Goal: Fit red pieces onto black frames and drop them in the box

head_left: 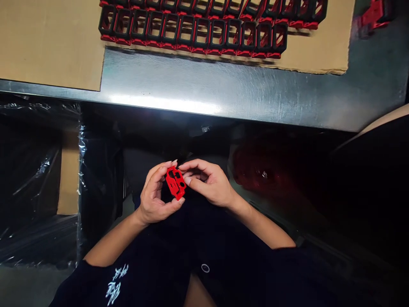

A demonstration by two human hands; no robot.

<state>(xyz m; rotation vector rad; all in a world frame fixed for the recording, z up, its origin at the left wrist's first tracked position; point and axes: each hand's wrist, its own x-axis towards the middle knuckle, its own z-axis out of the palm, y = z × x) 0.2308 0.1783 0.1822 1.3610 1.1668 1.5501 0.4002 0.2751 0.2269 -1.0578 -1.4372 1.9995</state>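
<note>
Gripped by its two ends, a red part (175,182) is held in the left hand (154,200), with the thumb pressed to its lower end and the fingers set around its upper end. Its right edge is met by the bent fingers of the right hand (212,184); whether anything small is pinched between them cannot be told. Several dark openings are shown in the red part, which is held in front of the dark shirt (243,256), well apart from the metal table (179,85).

At far left, a dark space is screened by clear plastic film (40,170), and an upright strip of brown cardboard (68,175) is seen there. Above, the table's left side is covered by a cardboard sheet (47,42). White lettering (116,283) is borne on the shirt, near the left arm. Across the top, black-and-red frames (194,33) are set side by side in rows on further cardboard (315,53). Below the table, right of the hands, a dim red bundle (262,168) is partly lost in shadow. At upper right, a blurred red-and-black piece (374,16) is seen on bare metal.
</note>
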